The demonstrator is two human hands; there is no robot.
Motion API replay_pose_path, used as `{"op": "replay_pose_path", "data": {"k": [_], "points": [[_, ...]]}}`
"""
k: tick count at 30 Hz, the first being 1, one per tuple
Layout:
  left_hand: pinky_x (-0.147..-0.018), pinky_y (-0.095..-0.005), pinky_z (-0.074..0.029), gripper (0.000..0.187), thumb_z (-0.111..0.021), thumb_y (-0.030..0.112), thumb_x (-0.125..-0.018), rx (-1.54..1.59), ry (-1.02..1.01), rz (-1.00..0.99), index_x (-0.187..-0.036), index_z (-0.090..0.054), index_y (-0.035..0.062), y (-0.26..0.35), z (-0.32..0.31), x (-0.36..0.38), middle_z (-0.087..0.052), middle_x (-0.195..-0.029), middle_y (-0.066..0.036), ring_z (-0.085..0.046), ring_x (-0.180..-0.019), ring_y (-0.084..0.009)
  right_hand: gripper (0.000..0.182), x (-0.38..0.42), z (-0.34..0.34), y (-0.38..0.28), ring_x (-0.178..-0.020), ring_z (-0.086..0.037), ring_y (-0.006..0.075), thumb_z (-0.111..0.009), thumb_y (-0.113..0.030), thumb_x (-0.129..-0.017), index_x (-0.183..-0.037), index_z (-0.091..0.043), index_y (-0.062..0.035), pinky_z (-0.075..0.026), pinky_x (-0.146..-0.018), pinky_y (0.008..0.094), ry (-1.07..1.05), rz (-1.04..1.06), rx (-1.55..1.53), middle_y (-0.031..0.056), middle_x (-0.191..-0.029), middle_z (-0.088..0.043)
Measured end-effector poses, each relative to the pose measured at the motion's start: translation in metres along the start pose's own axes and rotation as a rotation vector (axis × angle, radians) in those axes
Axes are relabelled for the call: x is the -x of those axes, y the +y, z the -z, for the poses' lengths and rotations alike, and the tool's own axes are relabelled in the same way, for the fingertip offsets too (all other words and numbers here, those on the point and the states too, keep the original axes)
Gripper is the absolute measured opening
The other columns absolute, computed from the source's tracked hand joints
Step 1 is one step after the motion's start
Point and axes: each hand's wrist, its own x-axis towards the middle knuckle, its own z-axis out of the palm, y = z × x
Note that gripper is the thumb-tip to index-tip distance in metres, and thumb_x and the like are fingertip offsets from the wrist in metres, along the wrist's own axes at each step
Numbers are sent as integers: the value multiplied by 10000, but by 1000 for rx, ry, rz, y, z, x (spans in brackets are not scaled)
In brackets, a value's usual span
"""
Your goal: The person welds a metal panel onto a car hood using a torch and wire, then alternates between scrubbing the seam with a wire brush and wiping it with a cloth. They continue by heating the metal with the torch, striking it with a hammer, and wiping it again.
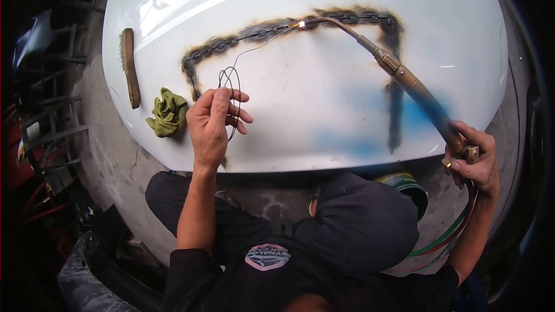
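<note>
My left hand [214,118] pinches a coiled thin wire [232,81], whose straight end runs up to the seam. My right hand [475,159] is wrapped around the valve end of a brass gas torch [416,84]. The torch's bent tip points at a scorched seam [263,32] on a white car panel [277,115]. A small bright flame [302,24] glows where the tip and the wire end come together. Round weld marks and dark burnt edges line the seam, which turns downward at both sides.
A wooden-handled brush [132,72] and a crumpled olive cloth [167,114] lie on the panel's left side. Red and green hoses [442,242] hang below my right hand. A round bucket [407,188] stands beneath the panel's near edge. Dark metal racks [58,98] stand at the left.
</note>
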Motion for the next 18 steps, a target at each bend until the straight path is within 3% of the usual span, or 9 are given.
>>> {"op": "replay_pose_path", "data": {"k": [2,10,18], "points": [[-480,-270,-556,427,-479,286,-1111,2,1,2,-998,-632,-95,0,0,0,-685,-981,-215,-704,-652,-200,717,0,0,0,-485,-605,102,-807,-50,-735,-1415,-588,14,-469,-406,232,-3,-1,0,103,-756,-667],[-482,-272,-559,422,-476,281,-1112,8,3,-8,-990,-628,-93,-2,0,0,-684,-985,-215,-703,-651,-202,802,-1,1,4,-455,-602,123,-803,-364,-768,-1418,-571,46,-470,-403,246,-23,41,-67,121,-749,-666],[-478,-272,-559,407,-478,266,-1111,25,-1,3,-965,-616,-87,-3,0,-1,-679,-986,-216,-701,-646,-202,764,-1,1,3,-437,-597,130,-785,-353,-803,-1410,-571,59,-470,-396,247,-11,39,-34,132,-751,-672]]}}
